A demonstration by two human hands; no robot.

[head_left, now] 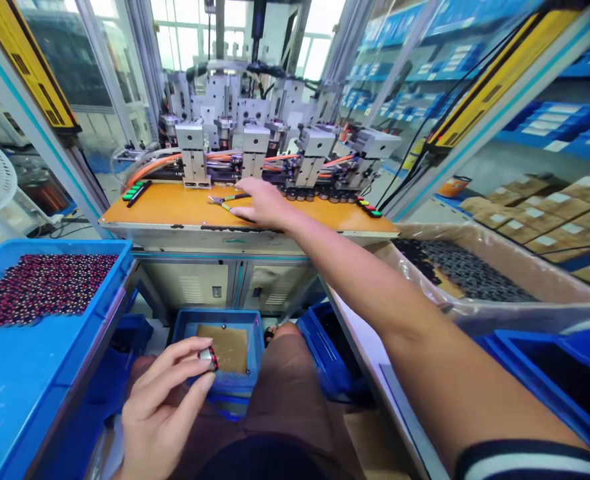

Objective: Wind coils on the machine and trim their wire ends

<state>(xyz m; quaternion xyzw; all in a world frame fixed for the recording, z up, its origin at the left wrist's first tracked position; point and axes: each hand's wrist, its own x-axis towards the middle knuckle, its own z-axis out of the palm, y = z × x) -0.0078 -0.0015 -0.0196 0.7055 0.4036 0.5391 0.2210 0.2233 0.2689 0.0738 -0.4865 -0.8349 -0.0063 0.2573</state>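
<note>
My left hand (162,407) is low over my lap, its thumb and fingers pinched on a small coil part (209,359) with a metal body and red windings. My right hand (262,203) reaches far forward onto the orange machine table (175,207). It lies palm down over the green-handled pliers (225,199), fingers curled on the handles. The pliers' metal jaws stick out to the left of my fingers.
A winding machine with a row of grey heads (255,143) and orange cables stands behind the table. A blue tray (5,373) at left holds several red coils. A lined cardboard box (495,257) at right holds dark parts. Blue bins (222,323) sit on the floor by my knees.
</note>
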